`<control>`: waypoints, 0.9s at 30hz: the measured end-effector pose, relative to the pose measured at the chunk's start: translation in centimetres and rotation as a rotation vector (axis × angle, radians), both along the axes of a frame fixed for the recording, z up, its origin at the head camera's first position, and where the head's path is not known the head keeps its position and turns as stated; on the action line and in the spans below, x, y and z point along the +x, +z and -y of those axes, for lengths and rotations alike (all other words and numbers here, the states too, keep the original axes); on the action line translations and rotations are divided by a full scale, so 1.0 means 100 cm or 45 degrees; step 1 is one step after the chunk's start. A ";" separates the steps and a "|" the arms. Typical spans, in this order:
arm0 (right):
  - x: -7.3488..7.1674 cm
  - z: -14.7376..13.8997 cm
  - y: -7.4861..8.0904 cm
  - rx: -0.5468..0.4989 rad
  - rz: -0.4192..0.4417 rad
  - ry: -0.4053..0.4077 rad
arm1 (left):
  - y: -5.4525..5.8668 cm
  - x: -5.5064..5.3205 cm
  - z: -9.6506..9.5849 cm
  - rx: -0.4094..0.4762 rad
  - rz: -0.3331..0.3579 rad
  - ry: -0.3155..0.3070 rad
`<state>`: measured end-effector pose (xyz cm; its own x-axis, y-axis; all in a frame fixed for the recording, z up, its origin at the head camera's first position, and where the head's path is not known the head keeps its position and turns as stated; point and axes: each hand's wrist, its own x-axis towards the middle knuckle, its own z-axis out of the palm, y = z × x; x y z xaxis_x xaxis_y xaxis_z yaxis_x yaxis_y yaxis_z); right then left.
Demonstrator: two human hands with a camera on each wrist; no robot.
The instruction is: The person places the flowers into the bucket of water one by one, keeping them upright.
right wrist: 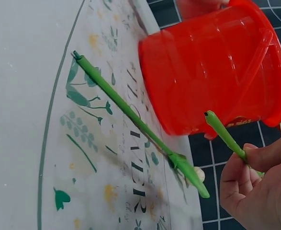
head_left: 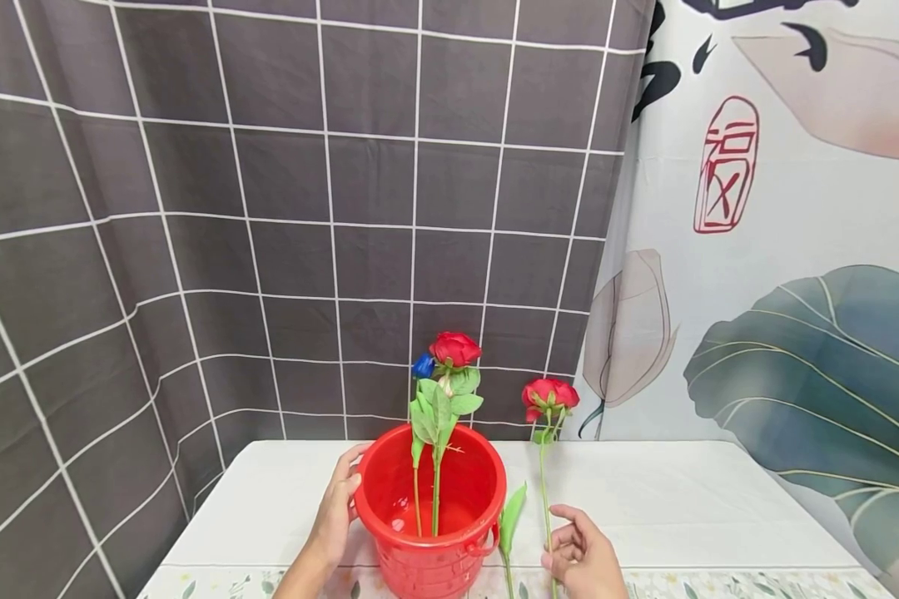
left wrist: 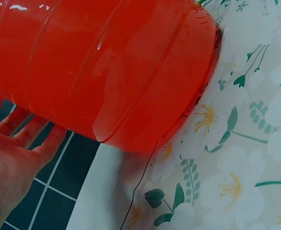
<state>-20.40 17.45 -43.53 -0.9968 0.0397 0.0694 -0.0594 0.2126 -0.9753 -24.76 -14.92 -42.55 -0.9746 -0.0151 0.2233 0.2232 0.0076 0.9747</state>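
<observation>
Right grip [head_left: 580,559]: thumb and fingertips nearly closed, pinching the green stem of a red flower [head_left: 550,397]. Flower roughly upright, bloom up, right of the red bucket [head_left: 430,566] and apart from it; the stem's cut end pokes out below the fingers.

Left grip [head_left: 335,505]: fingers spread, fairly straight, touching the bucket's left side near the rim.

Between bucket and right hand, a loose green stem [right wrist: 130,112] with a leaf lies on the counter [head_left: 674,499].

In the bucket I see stems standing, topped by another red bloom [head_left: 455,349] and a smaller blue one [head_left: 423,366] just left.

Far side: dark gridded cloth [head_left: 374,183]; at right, a pale leaf-printed hanging [head_left: 667,200].
</observation>
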 end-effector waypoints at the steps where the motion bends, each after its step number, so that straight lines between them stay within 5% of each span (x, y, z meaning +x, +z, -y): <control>1: 0.000 0.001 0.001 -0.008 0.001 -0.008 | 0.000 0.000 0.000 0.000 0.001 0.000; 22: -0.004 0.012 0.028 -0.057 -0.127 -0.145 | -0.001 0.000 0.000 -0.003 -0.007 -0.004; 27: -0.005 0.015 0.031 -0.042 -0.232 -0.136 | -0.001 0.000 0.000 0.005 -0.010 -0.001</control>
